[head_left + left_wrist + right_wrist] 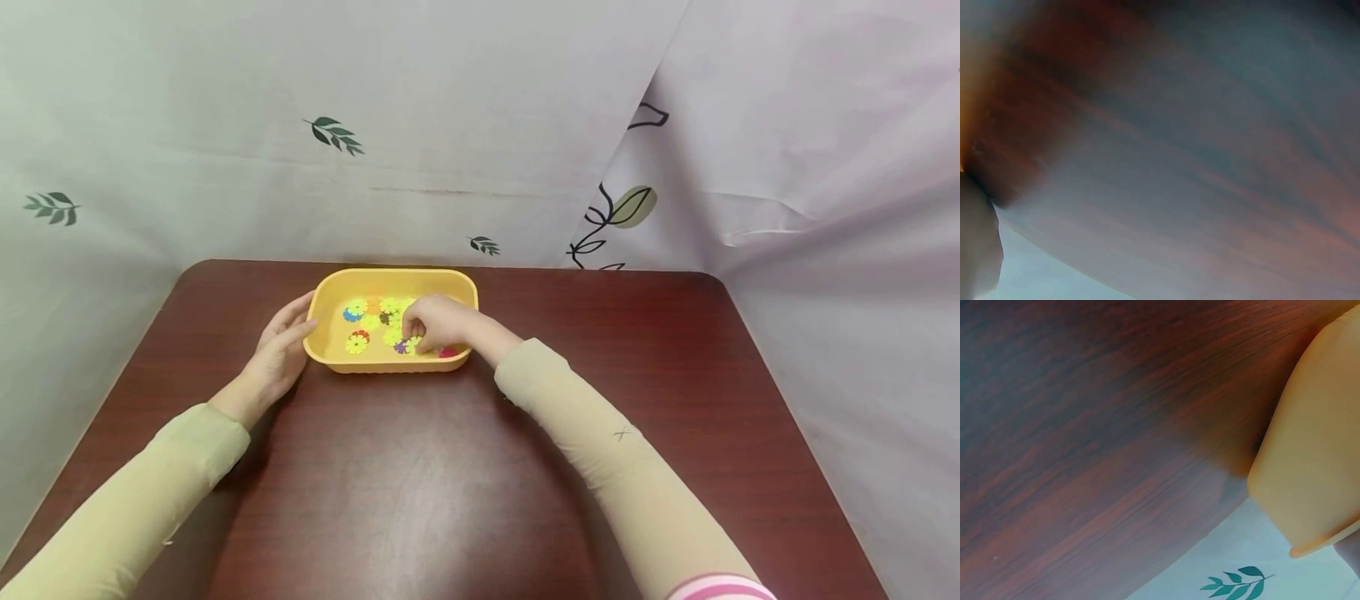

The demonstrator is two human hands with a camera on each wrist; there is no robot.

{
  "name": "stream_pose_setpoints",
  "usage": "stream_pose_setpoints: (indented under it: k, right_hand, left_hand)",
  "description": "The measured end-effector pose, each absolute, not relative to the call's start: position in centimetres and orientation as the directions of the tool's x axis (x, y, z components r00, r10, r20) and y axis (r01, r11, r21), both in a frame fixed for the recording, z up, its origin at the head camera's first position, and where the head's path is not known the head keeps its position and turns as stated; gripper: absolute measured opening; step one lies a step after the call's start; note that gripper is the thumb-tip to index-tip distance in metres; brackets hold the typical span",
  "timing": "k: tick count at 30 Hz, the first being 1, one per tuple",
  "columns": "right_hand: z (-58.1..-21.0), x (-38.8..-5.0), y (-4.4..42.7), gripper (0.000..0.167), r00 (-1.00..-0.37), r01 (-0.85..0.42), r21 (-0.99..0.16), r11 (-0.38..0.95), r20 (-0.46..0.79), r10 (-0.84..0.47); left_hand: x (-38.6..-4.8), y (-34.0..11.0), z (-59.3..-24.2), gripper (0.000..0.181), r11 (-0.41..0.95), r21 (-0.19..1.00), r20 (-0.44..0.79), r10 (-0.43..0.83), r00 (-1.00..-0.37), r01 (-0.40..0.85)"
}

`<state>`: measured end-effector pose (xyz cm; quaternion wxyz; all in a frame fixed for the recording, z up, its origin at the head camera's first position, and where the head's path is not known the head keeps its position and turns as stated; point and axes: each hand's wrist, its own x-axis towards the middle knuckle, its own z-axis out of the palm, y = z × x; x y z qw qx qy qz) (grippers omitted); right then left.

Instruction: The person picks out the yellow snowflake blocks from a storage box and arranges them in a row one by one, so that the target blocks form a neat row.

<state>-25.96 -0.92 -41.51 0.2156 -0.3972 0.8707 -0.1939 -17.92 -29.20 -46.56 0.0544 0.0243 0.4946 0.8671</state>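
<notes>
A yellow plastic tub (322, 337) stands near the table's far edge, with several snowflake building discs (357, 342) lying inside it, mostly yellow. My left hand (279, 350) holds the tub's left side, its thumb at the rim and the other fingers along the outer wall. Over the right rim reaches my right hand (438, 322), fingers curled downward among the discs. A yellow disc (412, 344) and a purple one (400, 347) lie right at its fingertips; whether it pinches one cannot be made out. In the right wrist view, the tub's outer wall (1316, 437) fills the right side.
The tub rests on a dark red wooden table (390, 467) with rounded far corners. A pale cloth (450, 125) with leaf prints hangs behind the table and along its sides. The left wrist view is mostly blurred.
</notes>
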Motion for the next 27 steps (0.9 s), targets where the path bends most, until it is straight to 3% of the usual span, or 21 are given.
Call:
stream_pose_setpoints:
  k: [7, 15, 27]
  right_hand:
    - [-41.3, -26.0, -0.6, 0.009, -0.605, -0.488, -0.650, 0.582, -0.229, -0.763]
    - [-41.1, -26.8, 0.0, 0.005, -0.625, -0.487, -0.728, 0.483, -0.096, -0.775]
    - [-39.1, -28.5, 4.6, 0.010, -0.747, -0.415, -0.768, 0.488, -0.018, -0.664]
  left_hand:
    - [-17.9, -29.3, -46.5, 0.041, -0.496, 0.866, -0.011, 0.116, -0.993, -0.067]
    - [-18.0, -29.2, -46.6, 0.041, -0.502, 0.862, -0.016, 0.116, -0.993, -0.072]
    - [-18.0, -29.3, -46.6, 0.042, -0.520, 0.851, -0.013, 0.121, -0.993, -0.075]
